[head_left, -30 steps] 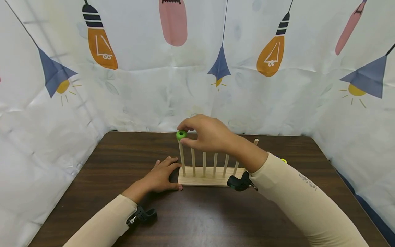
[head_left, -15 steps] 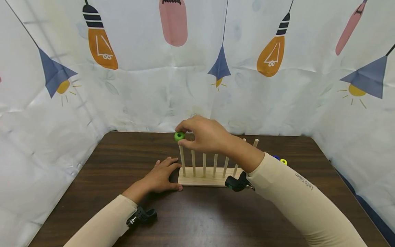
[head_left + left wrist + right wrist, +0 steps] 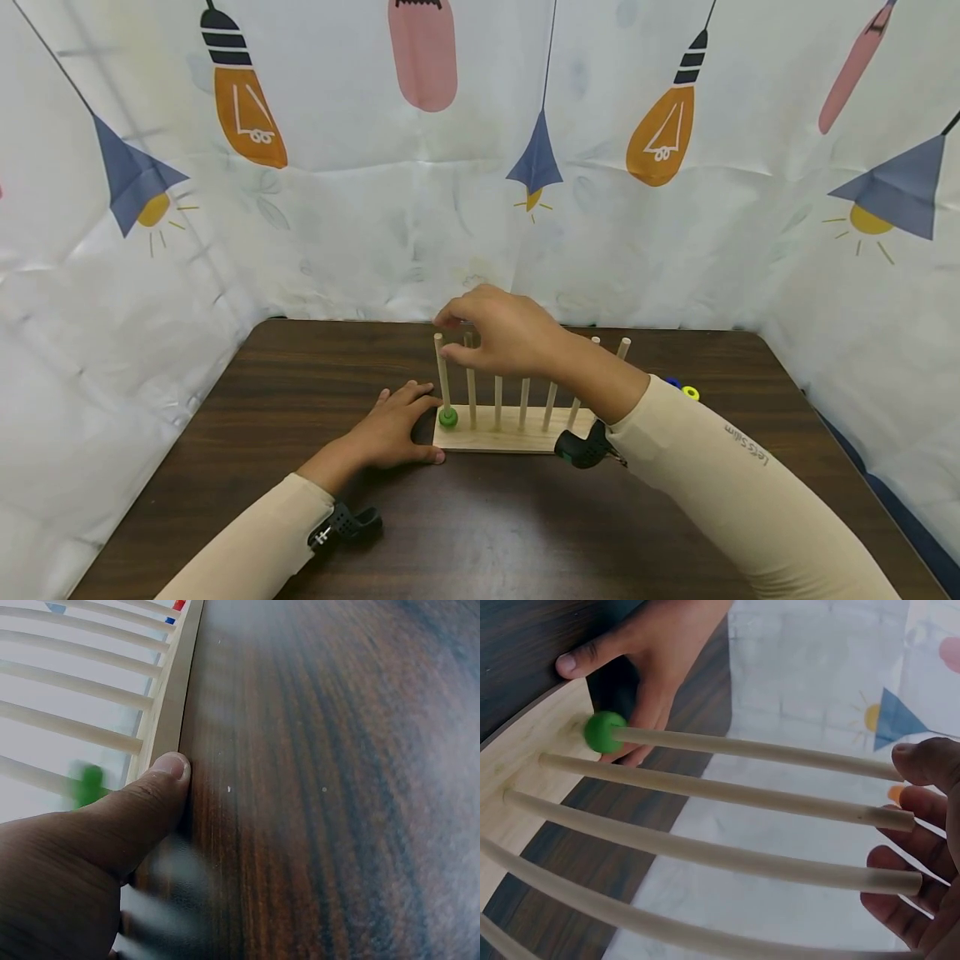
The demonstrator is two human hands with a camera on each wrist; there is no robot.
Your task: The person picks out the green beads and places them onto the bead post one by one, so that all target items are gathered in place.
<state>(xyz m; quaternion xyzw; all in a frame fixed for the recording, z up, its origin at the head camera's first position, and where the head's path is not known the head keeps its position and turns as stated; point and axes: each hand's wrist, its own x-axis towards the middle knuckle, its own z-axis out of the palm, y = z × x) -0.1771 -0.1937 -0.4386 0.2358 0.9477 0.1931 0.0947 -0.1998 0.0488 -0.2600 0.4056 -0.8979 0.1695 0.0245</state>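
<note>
A wooden peg board (image 3: 495,440) stands on the table with a row of several upright pegs. The green bead (image 3: 447,418) is around the leftmost peg (image 3: 442,367), down by the base; the right wrist view has the same bead (image 3: 604,732) slightly blurred. At the board's left end, my left hand (image 3: 392,427) holds the base, thumb against the front edge and index finger at the back corner. My right hand (image 3: 513,333) is beside the top of the leftmost peg, thumb and fingers apart, nothing held. In the right wrist view its thumb (image 3: 928,761) is close to that peg's tip.
On the dark wood-grain table (image 3: 480,533), a yellow ring (image 3: 690,392) and a blue piece (image 3: 673,382) lie right of the board, partly behind the right sleeve. A red piece (image 3: 178,604) shows past the board in the left wrist view. A printed white curtain (image 3: 337,242) hangs behind.
The right hand has let go of the green bead, which has dropped from the leftmost peg's top to its foot. The left hand stays put on the board.
</note>
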